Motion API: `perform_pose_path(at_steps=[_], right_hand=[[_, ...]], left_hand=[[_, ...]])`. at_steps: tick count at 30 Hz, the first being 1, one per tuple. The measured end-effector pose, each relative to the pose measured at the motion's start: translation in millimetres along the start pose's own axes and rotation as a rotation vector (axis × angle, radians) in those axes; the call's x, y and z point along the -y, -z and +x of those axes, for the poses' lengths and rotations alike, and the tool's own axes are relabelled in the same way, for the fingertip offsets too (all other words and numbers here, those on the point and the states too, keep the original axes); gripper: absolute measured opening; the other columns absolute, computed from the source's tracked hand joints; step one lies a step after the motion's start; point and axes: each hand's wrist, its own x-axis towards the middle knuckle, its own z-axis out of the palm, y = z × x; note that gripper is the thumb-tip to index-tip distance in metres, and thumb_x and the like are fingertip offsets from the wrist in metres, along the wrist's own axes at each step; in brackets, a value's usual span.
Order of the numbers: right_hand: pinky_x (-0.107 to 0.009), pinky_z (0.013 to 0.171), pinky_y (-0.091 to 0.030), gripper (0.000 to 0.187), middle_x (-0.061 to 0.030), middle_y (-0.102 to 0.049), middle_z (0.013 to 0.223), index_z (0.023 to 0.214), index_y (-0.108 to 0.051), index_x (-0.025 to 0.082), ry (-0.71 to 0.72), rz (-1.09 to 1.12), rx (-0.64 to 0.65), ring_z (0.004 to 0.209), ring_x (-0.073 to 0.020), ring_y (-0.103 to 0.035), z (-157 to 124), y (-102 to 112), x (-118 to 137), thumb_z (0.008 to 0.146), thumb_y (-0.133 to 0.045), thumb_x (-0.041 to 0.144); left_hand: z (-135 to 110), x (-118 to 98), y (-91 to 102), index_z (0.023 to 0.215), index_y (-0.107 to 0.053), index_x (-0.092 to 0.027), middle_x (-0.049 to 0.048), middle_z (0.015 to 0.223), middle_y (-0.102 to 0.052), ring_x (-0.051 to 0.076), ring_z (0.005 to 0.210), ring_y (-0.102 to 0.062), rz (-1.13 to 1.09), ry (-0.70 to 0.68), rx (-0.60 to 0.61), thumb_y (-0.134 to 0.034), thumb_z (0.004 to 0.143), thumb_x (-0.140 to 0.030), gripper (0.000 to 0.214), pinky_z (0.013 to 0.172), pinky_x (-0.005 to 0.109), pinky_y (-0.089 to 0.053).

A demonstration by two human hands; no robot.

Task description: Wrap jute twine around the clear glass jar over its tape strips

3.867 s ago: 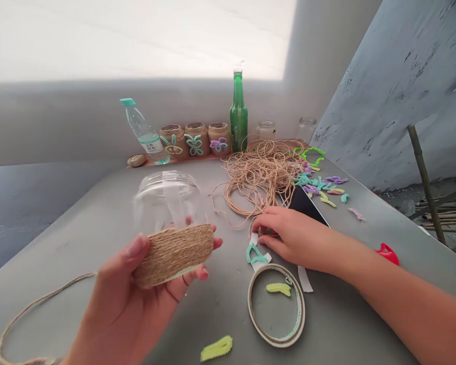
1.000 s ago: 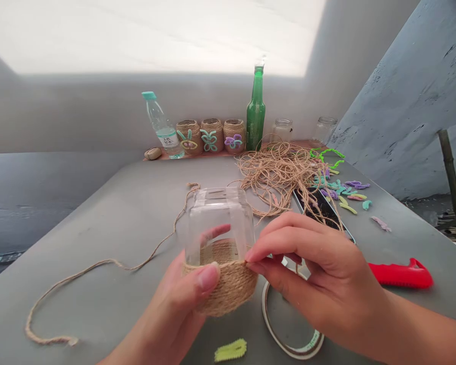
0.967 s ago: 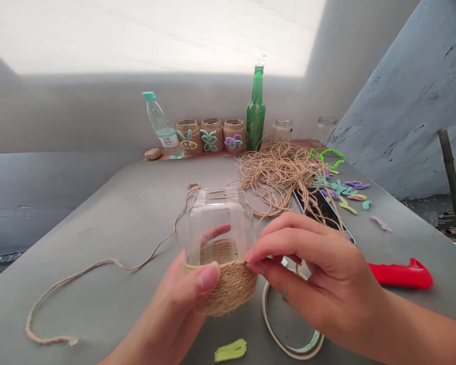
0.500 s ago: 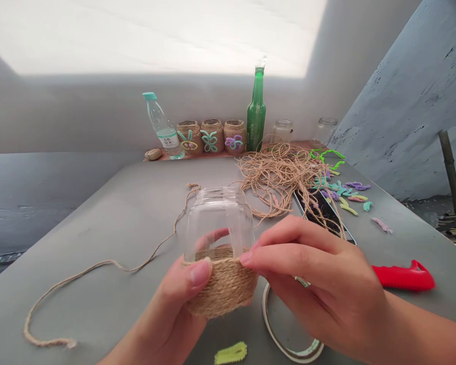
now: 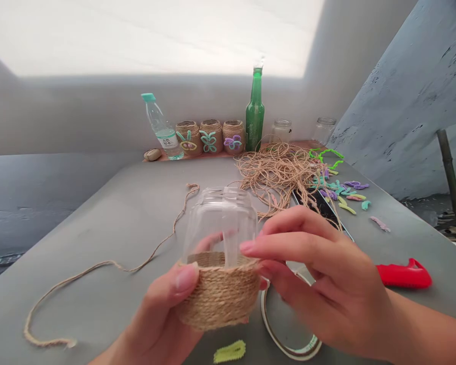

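Note:
A clear glass jar [image 5: 209,223] is held upright near the middle, its lower half wound with jute twine [image 5: 220,299]. A vertical strip of clear tape [image 5: 231,223] runs up the bare glass. My left hand [image 5: 171,299] grips the jar from the left, thumb at the top edge of the winding and other fingers behind. At the jar's right side is my right hand [image 5: 319,279], fingers bent round the twine at the upper edge. Its index fingertip touches the glass just above the winding. The twine inside its fingers is mostly hidden.
A tape roll [image 5: 265,314], a red-handled cutter [image 5: 405,275] and a yellow-green fuzzy piece [image 5: 230,351] lie close by. Behind are a twine heap [image 5: 281,172], a phone [image 5: 327,205], a green bottle [image 5: 255,116], a water bottle [image 5: 167,137] and decorated jars [image 5: 212,136]. Loose twine [image 5: 106,262] lies left.
The jar has turned slightly in my left hand and come a little closer. My right index finger has shifted from the winding's edge up onto the glass.

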Motion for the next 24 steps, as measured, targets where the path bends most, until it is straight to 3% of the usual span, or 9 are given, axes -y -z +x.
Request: perform_pose_path(at_steps=[7, 16, 24], right_hand=[[-0.02, 0.083, -0.059, 0.022, -0.0061, -0.067, 0.097, 0.108, -0.076, 0.007, -0.052, 0.069, -0.03, 0.092, -0.0107, -0.067, 2.5, 1.4, -6.6, 0.093, -0.064, -0.002], [-0.022, 0.092, -0.059, 0.041, -0.0099, -0.063, 0.106, 0.13, -0.073, 0.006, 0.064, -0.084, 0.126, 0.104, -0.0134, -0.061, -1.9, 4.3, -1.0, 0.097, -0.052, -0.005], [-0.016, 0.088, -0.058, 0.043, -0.0088, -0.063, 0.107, 0.127, -0.074, 0.004, 0.044, -0.142, 0.076, 0.106, -0.0108, -0.062, 3.0, 4.2, 4.7, 0.092, -0.05, -0.008]], left_hand=[[2.4, -5.2, -2.0, 0.117, -0.082, -0.018, 0.0129, 0.107, -0.087, 0.027, 0.093, -0.08, 0.024, 0.012, -0.016, -0.077, 0.085, -0.044, 0.041, 0.078, 0.032, -0.066], [2.0, 0.5, 0.2, 0.116, -0.083, -0.028, 0.007, 0.1, -0.087, 0.026, 0.083, -0.077, 0.051, -0.032, -0.12, -0.079, 0.085, -0.042, 0.035, 0.074, 0.036, -0.067], [2.1, -0.7, -3.1, 0.115, -0.083, -0.028, 0.0087, 0.102, -0.087, 0.027, 0.087, -0.078, 0.044, -0.007, -0.112, -0.079, 0.084, -0.042, 0.034, 0.073, 0.035, -0.067]])
